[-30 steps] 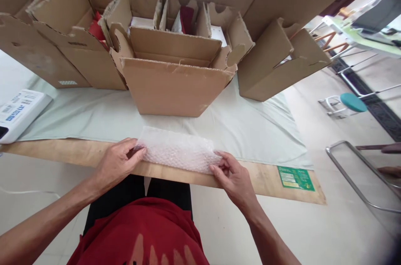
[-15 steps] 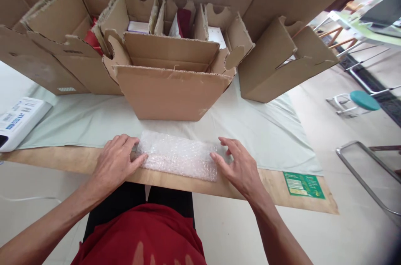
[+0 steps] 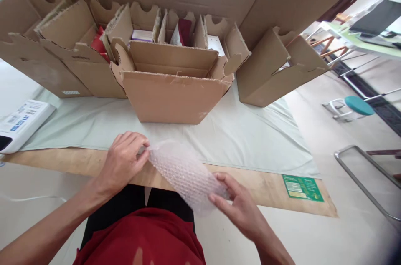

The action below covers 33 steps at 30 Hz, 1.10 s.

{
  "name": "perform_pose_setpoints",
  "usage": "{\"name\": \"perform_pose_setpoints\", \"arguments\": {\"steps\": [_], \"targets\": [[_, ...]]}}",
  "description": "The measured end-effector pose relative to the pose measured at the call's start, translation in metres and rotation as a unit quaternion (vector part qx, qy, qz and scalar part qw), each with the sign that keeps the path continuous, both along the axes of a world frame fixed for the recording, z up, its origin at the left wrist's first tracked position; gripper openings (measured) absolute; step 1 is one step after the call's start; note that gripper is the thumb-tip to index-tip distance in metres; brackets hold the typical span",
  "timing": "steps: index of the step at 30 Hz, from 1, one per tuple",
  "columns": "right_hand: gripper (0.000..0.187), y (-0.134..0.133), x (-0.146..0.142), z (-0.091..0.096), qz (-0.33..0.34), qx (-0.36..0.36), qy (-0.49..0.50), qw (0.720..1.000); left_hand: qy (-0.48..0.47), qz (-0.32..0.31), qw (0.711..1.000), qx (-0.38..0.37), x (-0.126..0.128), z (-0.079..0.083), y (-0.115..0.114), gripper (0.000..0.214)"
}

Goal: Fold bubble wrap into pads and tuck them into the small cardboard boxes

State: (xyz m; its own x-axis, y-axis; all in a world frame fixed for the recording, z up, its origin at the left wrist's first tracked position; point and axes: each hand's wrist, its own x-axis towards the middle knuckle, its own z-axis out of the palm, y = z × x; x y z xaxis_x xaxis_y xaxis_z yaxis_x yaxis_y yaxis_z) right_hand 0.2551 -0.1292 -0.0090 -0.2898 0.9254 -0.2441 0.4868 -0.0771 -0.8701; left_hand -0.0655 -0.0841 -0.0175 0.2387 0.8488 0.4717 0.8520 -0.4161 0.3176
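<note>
In the head view, I see the left hand (image 3: 123,165) pinching the upper corner of a strip of bubble wrap (image 3: 184,173) between thumb and fingertips, while the right hand (image 3: 238,206) grasps the other end, thumb on the near side. The wrap hangs aslant over the wooden edge (image 3: 257,190) of the table, its lower end past the board. Behind it, on the pale cloth (image 3: 250,144), stands a cardboard box (image 3: 172,98), open at the top.
</note>
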Motion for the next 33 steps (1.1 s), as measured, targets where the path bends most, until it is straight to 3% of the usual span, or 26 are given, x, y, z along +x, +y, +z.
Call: {"name": "perform_pose_setpoints", "arguments": {"steps": [3, 5, 7, 9, 12, 15, 17, 19, 25, 29, 33], "targets": [[0.026, -0.035, -0.012, -0.015, -0.021, -0.099, 0.105, 0.989, 0.032, -0.035, 0.997, 0.056, 0.025, 0.006, 0.026, 0.012], [0.033, -0.055, -0.025, -0.031, -0.088, -0.151, 0.165, 0.971, 0.041, -0.043, 0.996, 0.066, 0.043, 0.006, 0.038, 0.012], [0.039, -0.07, -0.038, -0.047, -0.164, -0.173, 0.215, 0.947, 0.027, -0.065, 0.996, 0.06, 0.055, 0.005, 0.036, 0.028], [0.043, -0.078, -0.05, -0.06, -0.204, -0.18, 0.258, 0.927, -0.009, -0.144, 0.989, 0.025, 0.057, 0.003, 0.019, 0.033], [0.043, -0.082, -0.059, -0.066, -0.19, -0.194, 0.322, 0.907, -0.057, -0.301, 0.947, -0.093, 0.043, 0.0, -0.02, 0.04], [0.041, -0.076, -0.058, -0.058, -0.146, -0.229, 0.386, 0.881, -0.037, -0.361, 0.915, -0.179, 0.027, -0.005, -0.047, 0.065], [0.041, -0.069, -0.056, -0.05, -0.127, -0.253, 0.424, 0.86, -0.011, -0.365, 0.912, -0.188, 0.023, -0.009, -0.052, 0.075], [0.042, -0.062, -0.056, -0.043, -0.119, -0.266, 0.455, 0.841, -0.009, -0.356, 0.919, -0.167, 0.026, -0.014, -0.05, 0.07], [0.038, -0.051, -0.066, -0.037, -0.152, -0.252, 0.505, 0.812, -0.153, -0.273, 0.942, -0.12, 0.042, -0.029, -0.046, 0.037], [0.036, -0.053, -0.068, -0.039, -0.157, -0.247, 0.504, 0.813, -0.203, -0.257, 0.938, -0.117, 0.047, -0.032, -0.048, 0.03], [0.04, -0.05, -0.054, -0.044, -0.118, -0.224, 0.461, 0.85, -0.213, -0.267, 0.934, -0.109, 0.051, -0.033, -0.046, 0.027]]}}
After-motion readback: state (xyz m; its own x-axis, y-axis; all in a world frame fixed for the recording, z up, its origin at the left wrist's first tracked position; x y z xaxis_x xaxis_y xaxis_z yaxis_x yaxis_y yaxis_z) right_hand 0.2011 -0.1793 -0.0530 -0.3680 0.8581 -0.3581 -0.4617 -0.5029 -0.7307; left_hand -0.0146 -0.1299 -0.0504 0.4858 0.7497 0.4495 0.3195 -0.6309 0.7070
